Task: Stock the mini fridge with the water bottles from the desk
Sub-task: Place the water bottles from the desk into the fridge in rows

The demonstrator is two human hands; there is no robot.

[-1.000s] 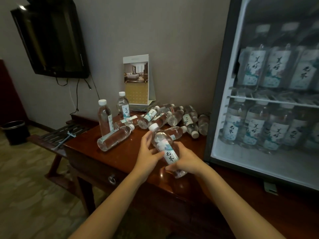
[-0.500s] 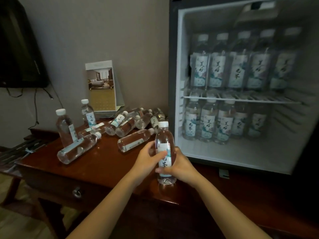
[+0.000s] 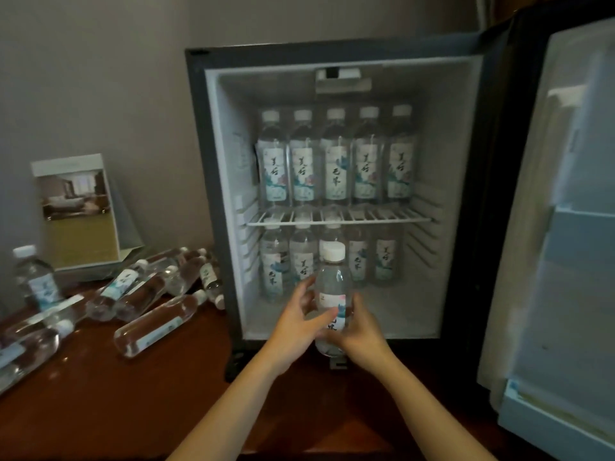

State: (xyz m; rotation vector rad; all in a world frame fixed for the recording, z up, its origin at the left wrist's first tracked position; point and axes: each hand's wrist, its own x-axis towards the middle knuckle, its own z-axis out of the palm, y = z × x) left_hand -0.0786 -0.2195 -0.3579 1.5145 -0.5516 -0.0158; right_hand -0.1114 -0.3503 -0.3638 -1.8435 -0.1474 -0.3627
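Observation:
A clear water bottle [image 3: 332, 287] with a white cap stands upright in front of the open mini fridge [image 3: 213, 181]. My left hand [image 3: 296, 322] and my right hand [image 3: 361, 327] both hold it around its lower half, at the fridge's front lip. Inside, several bottles [image 3: 336, 161] line the wire shelf [image 3: 339, 218], and several more [image 3: 276, 261] stand on the fridge floor below. On the wooden desk [image 3: 133, 400] to the left, several bottles [image 3: 156, 322] lie on their sides and one [image 3: 35, 277] stands upright.
The fridge door [image 3: 565, 244] hangs open at the right, close to my right arm. A standing hotel card [image 3: 76, 211] leans against the wall behind the loose bottles. The front of the fridge floor [image 3: 399, 314] is bare.
The view has swung right to face the fridge. Both hands have carried the bottle, now upright, from over the desk to the fridge opening.

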